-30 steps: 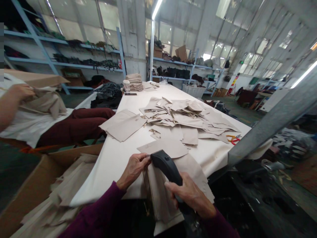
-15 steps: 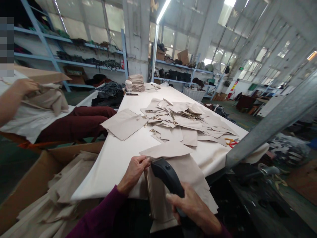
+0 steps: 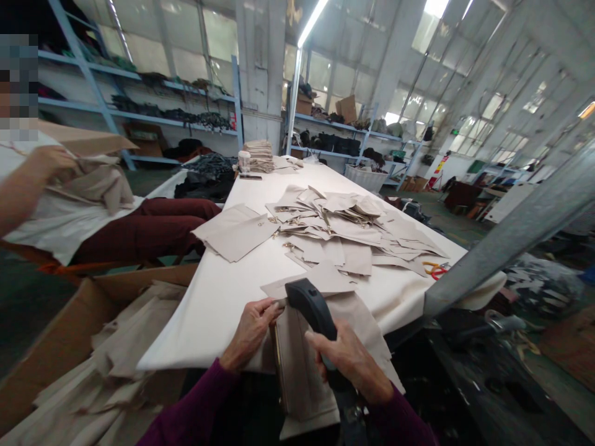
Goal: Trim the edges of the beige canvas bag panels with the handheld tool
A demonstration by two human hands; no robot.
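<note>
My right hand (image 3: 349, 362) is wrapped round a black hand-held tool (image 3: 310, 306) whose nose points at the edge of a beige fabric piece (image 3: 310, 280). My left hand (image 3: 252, 326) pinches that edge beside the tool's tip. Both hands sit at the near end of a long white table (image 3: 218, 297). More beige fabric (image 3: 302, 378) hangs down from the table edge under my hands.
A heap of beige pieces (image 3: 346, 226) covers the table's middle, with a separate stack (image 3: 235, 232) to its left and orange scissors (image 3: 434, 268) at the right edge. A cardboard box (image 3: 69, 347) of pieces stands low left. A seated person (image 3: 60, 204) handles fabric at left. A grey post (image 3: 511, 235) slants right.
My right hand and the black tool have shifted slightly up and forward toward the fabric edge. My left hand keeps its pinch. The view has drifted a little.
</note>
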